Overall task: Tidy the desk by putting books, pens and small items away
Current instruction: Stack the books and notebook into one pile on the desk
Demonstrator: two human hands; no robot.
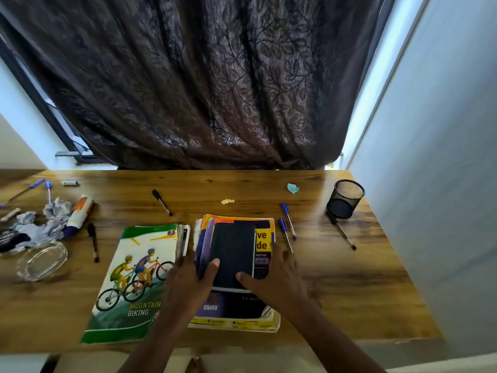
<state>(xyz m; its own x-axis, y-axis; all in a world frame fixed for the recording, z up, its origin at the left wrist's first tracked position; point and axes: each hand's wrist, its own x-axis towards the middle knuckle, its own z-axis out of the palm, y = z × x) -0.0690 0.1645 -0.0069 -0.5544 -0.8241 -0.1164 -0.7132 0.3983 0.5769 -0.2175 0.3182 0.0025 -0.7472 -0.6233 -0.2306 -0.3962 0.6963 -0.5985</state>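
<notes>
A person's two hands square up a stack of books (236,267) at the near middle of a wooden desk (349,278). On top lies a small black notebook (232,254). The left hand (188,281) clasps the stack's left edge, thumb laid across the notebook's cover. The right hand (274,275) presses from the other side, thumb on the notebook's near right corner and fingers spread flat over the yellow book beneath; whether those fingers curl round the edge cannot be told.

Just beside the stack at 9 o'clock lies a second pile topped by a "Mountain Biking" book (131,284). At 2 o'clock, well apart, stands a black mesh pen holder (345,197) with a dark pen (341,230) lying at its foot. Two blue pens (287,224) lie just right of the stack, and two black markers (161,201) lie at 11 and 9 o'clock. Far left sit crumpled paper (53,214), a glue tube (80,214) and a glass ashtray (41,261).

To do this well, it seems wise to push both sides inward evenly so the edges align (the notebook sits off-centre and could slide), then move the stack as one.
</notes>
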